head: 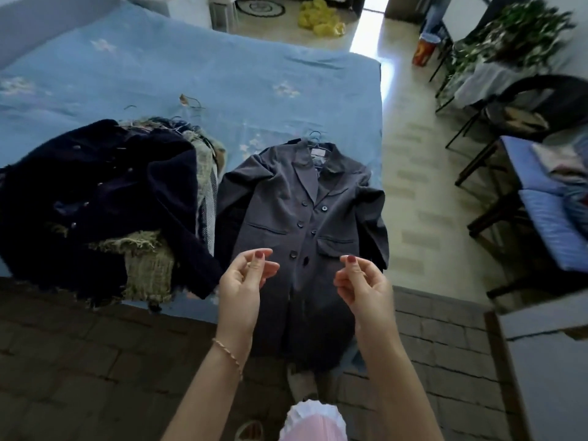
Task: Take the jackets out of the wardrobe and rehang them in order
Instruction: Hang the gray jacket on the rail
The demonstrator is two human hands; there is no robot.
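1. L hand (245, 275) lower-centre of frame, palm up, fingers loosely curled, holds nothing. Thin gold chain bracelet (227, 353) on the wrist.
2. R hand (361, 281) just right of it, same pose: relaxed curl, nothing gripped. Both hover above the lower front of the grey jacket (302, 224); can't tell if they touch the cloth.
3. Grey jacket: centre frame, laid flat face-up on the bed (191, 68), hem hanging over the near edge. Smooth matte weave, notched lapels, dark round buttons, two flap pockets. Wire hanger (315, 136) hook sticks out at the collar.
4. Left of it, touching: pile of jackets (95, 198) — fuzzy navy one w/ small metal buttons on top, frayed beige tweed under it, more hanger hooks poking out behind.
5. Bed cover: light blue, faint pale floral prints, slightly creased.
6. Right side of frame: dark-framed chairs (521, 122) w/ folded striped fabric, pale tiled floor (423, 202) between them and the bed.
7. Top centre: yellow bag (321, 17) on floor.
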